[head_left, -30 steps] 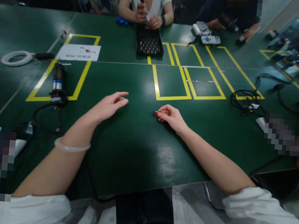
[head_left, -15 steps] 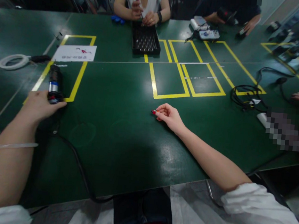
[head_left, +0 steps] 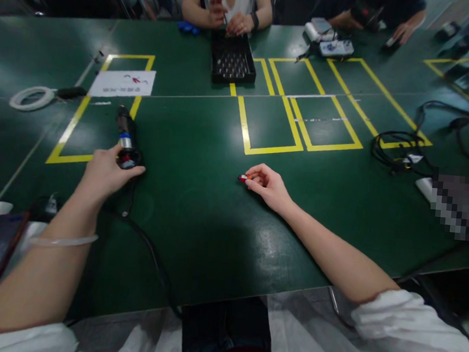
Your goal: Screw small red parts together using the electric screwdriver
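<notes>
My left hand point(head_left: 107, 174) is closed around the near end of a black cylindrical corded tool point(head_left: 126, 128) with a blue and silver band. The tool points away from me; I cannot tell its exact kind. A dark cable runs from it toward the table's front edge. In a pinch, my right hand point(head_left: 269, 189) holds a small red and white piece with a dark tip point(head_left: 242, 178), low over the green table point(head_left: 197, 222). The fingers partly hide this piece.
A white sheet point(head_left: 121, 83) with small red bits lies beyond the tool, beside a white cable coil point(head_left: 31, 98). Across the table, a person works over a black tray point(head_left: 233, 69) of small parts. Black cables point(head_left: 393, 149) and a pixelated device point(head_left: 457, 206) lie to the right.
My left hand has moved right with the black tool, out of the yellow-taped rectangle's middle and over its right side. My right hand stays almost still with the small piece.
</notes>
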A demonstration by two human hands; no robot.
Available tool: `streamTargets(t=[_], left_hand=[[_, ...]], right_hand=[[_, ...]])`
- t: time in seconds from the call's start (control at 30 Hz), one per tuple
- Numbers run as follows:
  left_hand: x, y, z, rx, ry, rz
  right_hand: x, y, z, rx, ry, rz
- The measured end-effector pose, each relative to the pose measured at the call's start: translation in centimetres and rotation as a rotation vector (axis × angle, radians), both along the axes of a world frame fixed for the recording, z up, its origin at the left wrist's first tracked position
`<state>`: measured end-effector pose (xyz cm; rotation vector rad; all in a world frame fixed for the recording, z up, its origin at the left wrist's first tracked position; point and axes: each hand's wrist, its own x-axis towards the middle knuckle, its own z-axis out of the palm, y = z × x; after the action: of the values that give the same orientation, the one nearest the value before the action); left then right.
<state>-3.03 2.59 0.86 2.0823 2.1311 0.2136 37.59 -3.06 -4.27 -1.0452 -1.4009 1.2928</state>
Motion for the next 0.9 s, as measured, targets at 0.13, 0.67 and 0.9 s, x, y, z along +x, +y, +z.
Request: streamTargets(t=[0.13, 0.67, 0.9], left_hand=[[6.2, -2.0, -0.2, 0.040, 0.011, -0.107], [21.8, -5.0, -1.7, 0.055, -0.245, -0.443], [22.1, -5.1, -1.4, 0.032, -0.219, -0.433]], right_hand=[[0.2, 0.0, -0.1, 0.014, 0.000, 0.000], [0.9, -0.3, 0.2, 0.265, -0.369, -0.123], [0.7, 0.0, 0.1, 0.336, -0.471, -0.095]])
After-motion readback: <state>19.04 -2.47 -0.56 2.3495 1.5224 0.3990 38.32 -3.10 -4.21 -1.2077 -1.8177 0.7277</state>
